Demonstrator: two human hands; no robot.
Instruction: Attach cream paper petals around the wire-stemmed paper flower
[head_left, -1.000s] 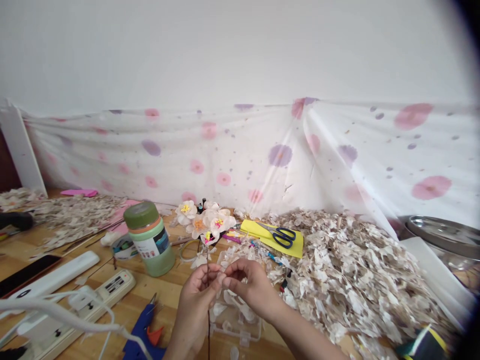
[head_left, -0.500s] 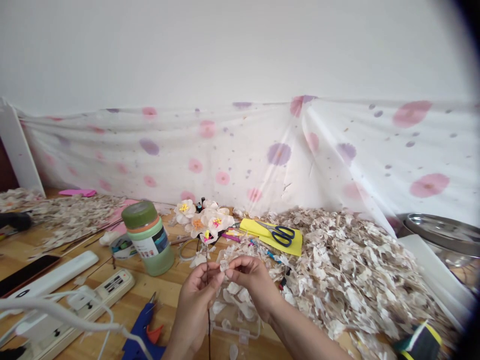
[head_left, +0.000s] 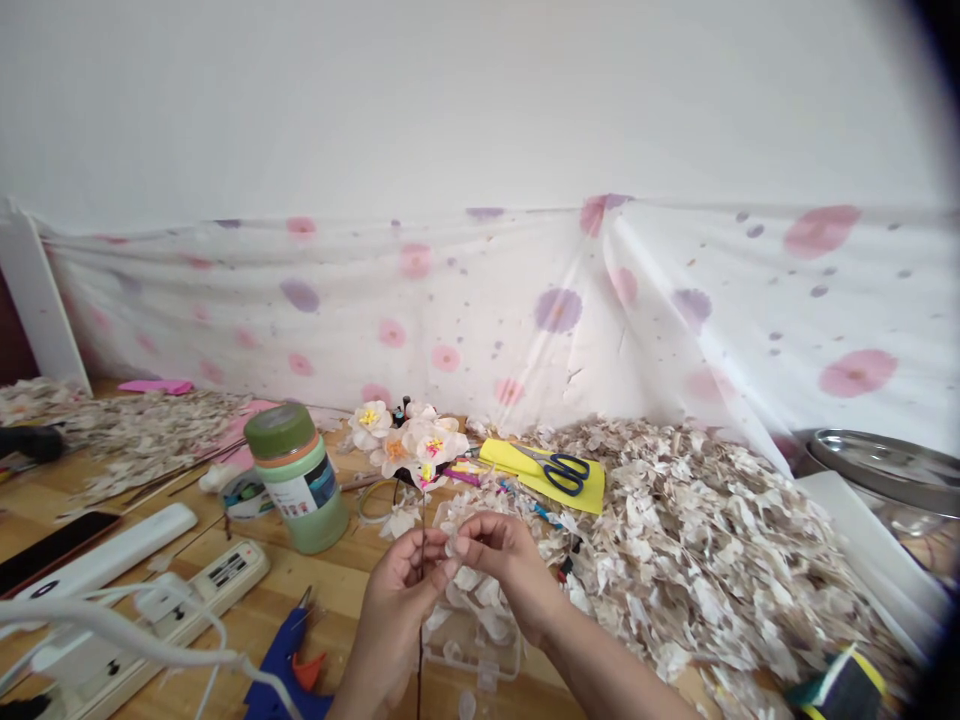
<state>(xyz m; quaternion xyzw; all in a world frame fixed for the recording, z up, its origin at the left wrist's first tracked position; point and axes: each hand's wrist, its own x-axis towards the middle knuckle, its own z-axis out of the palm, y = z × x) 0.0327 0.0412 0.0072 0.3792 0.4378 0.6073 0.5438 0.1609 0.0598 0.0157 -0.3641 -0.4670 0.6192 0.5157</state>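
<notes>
My left hand (head_left: 396, 605) is closed around a thin dark flower stem (head_left: 420, 660), which runs upright through the fingers. At its top sits a small flower head (head_left: 427, 474) with a pink and yellow centre. My right hand (head_left: 504, 565) pinches a small pale petal (head_left: 450, 548) against the left thumb and fingertips; the fingers hide most of it. Just beyond the hands stand several finished white flowers (head_left: 435, 440) with yellow, orange and pink centres. Below the hands lies a clear plastic box (head_left: 504, 652) with loose petals in it.
To the left are a green jar (head_left: 304, 500), a blue glue gun (head_left: 281, 650), and a power strip (head_left: 217, 585) with white cables. Scissors (head_left: 568, 474) rest on yellow paper (head_left: 596, 497). A big heap of dried petals (head_left: 705, 540) covers the right side, beside a metal pot (head_left: 885, 465).
The flower head and stem have shifted slightly to the right and tilted. The petal has turned between the fingertips and shows less. Both hands stay nearly in place.
</notes>
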